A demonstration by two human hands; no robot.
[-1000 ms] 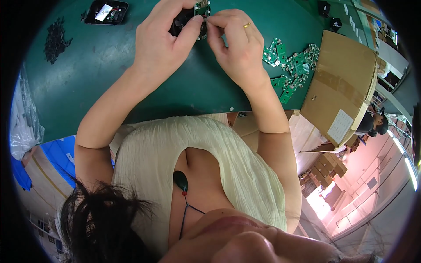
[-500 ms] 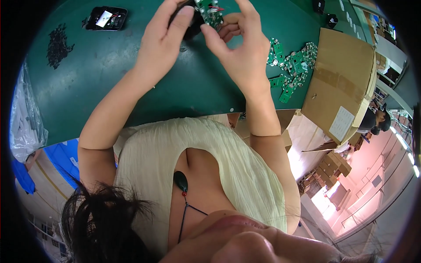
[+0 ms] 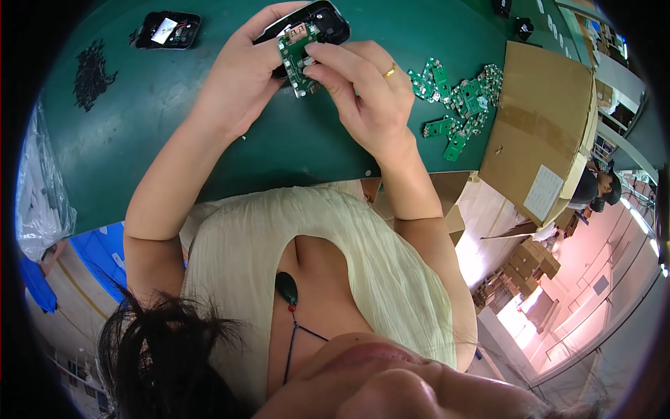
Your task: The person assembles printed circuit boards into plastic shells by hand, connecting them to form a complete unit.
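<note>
In my left hand is a black plastic casing, open side up, held above the far middle of the table. My right hand pinches a green circuit board between thumb and fingers. The board is tilted over the near edge of the casing and overlaps it; the left thumb is close to its left side. Part of the casing's inside is hidden behind the board and fingers. A second black casing with a white rectangular piece and red wires lies at the far left.
Loose green circuit boards lie in a pile to the right, beside a cardboard box. A heap of small black pieces is on the green table at left. Clear plastic wrapping hangs at the left edge.
The circuit board has swung down toward me and now shows its face across the casing. The casing has tipped so its inside shows. My right hand has turned and shifted nearer.
</note>
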